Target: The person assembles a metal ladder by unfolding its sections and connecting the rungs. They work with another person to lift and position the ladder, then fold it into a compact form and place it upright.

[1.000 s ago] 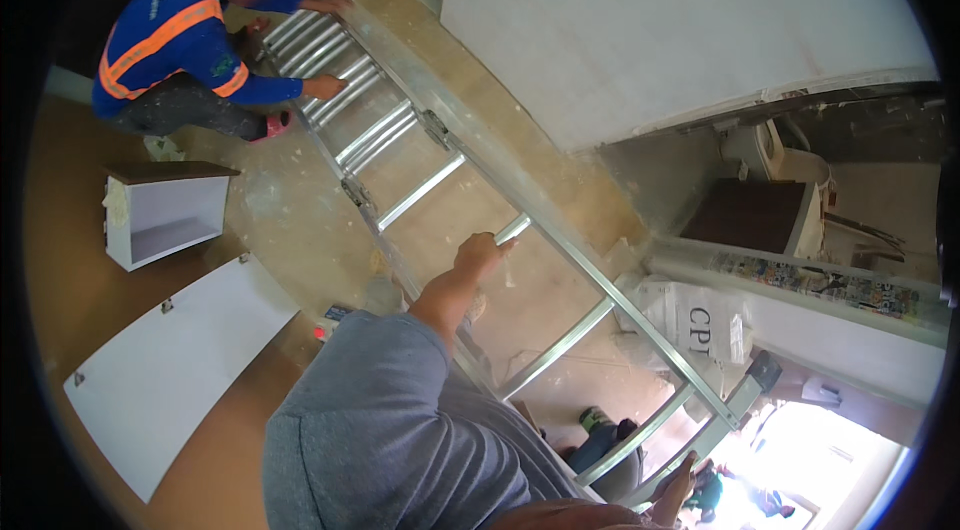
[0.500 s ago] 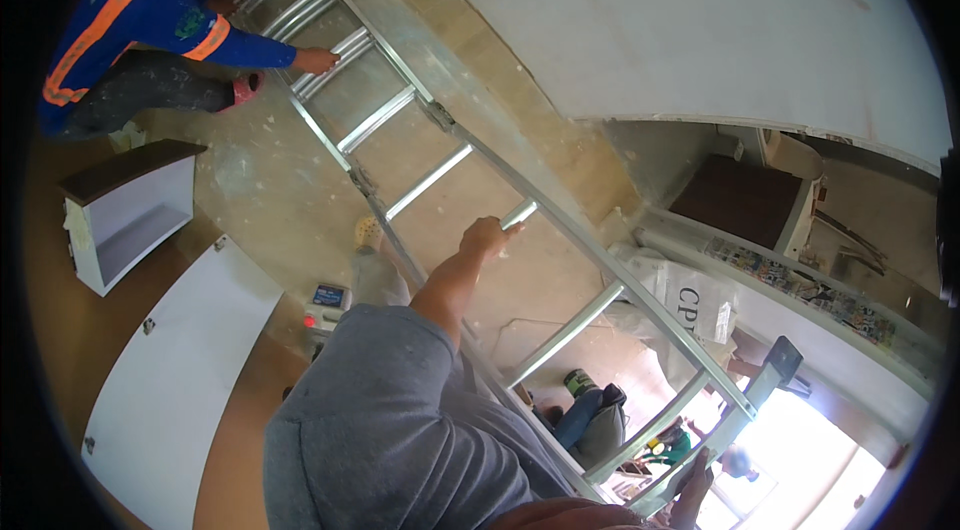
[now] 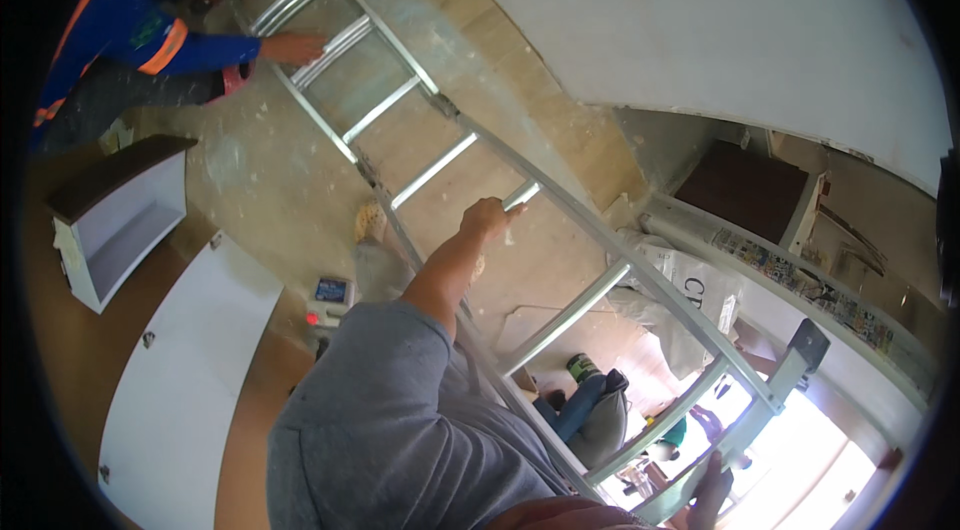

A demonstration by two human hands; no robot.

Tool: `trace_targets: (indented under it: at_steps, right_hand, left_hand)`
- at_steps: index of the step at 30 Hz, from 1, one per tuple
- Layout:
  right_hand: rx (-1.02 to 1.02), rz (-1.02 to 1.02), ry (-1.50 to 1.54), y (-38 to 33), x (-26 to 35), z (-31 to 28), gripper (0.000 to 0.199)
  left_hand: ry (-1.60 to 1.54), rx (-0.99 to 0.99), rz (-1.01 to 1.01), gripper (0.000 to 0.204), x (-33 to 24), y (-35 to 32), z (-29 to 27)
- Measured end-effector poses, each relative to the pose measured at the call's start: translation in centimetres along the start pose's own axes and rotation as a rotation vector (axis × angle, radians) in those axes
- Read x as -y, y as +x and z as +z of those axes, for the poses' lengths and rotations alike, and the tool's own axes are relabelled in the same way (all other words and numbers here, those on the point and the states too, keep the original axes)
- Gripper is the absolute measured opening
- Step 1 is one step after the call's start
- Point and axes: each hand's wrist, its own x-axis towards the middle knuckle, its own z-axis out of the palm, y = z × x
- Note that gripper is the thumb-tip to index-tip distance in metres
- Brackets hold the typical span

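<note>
A long silver aluminium ladder (image 3: 430, 170), with hinges partway along its rails, runs slantwise from the far left to the near right. My left hand (image 3: 487, 218) is wrapped round one of its middle rungs. At the lower right, my right hand (image 3: 709, 492) holds the wide bar at the ladder's near end, its fingers partly hidden behind the metal. That bar ends in a dark rubber foot (image 3: 808, 342). Beyond, a person in a blue top with orange stripes (image 3: 140, 35) has a hand (image 3: 293, 48) beside the far, doubled rungs.
White panel (image 3: 190, 380) and small open cabinet (image 3: 130, 220) stand at left. A white jug with a red cap (image 3: 328, 298) is beside me. Past the ladder lie white sacks (image 3: 690, 280), a green can (image 3: 582, 367) and a seated person's legs (image 3: 580, 410). A large pale board (image 3: 720, 20) fills the upper right.
The ladder's far end and the co-worker have shifted up and left in view. The co-worker's near hand has loosened, its fingers now straighter. Both my hands keep their hold.
</note>
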Motion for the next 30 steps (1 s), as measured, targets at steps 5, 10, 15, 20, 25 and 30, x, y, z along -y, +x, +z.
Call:
trace_targets:
  at_steps: [5,10,15,20,25,30]
  right_hand:
    - [0.009,-0.154,-0.3,-1.7,1.3,-2.5,0.038]
    - [0.142,-0.252,-0.248,-3.0,6.2,-4.3,0.047]
    - [0.338,-0.255,-0.046,-5.3,7.0,-5.8,0.046]
    - [0.381,-0.317,0.113,-4.2,6.1,-5.9,0.048]
    - [0.404,-0.452,0.44,-3.0,3.5,-4.4,0.041]
    - [0.549,-0.653,0.746,-6.1,-2.9,-5.5,0.059]
  left_hand:
    - [0.203,-0.084,0.009,0.088,0.0,1.6,1.0]
    - [0.323,-0.349,0.512,0.06,-9.7,-13.9,-1.5]
    - [0.154,0.425,1.139,0.102,-15.9,-42.2,2.1]
    - [0.176,0.618,0.944,0.135,-15.2,-45.0,2.6]
    - [0.242,0.565,0.97,0.125,-14.3,-43.8,4.8]
    - [0.171,0.566,0.873,0.117,-15.6,-46.7,4.7]
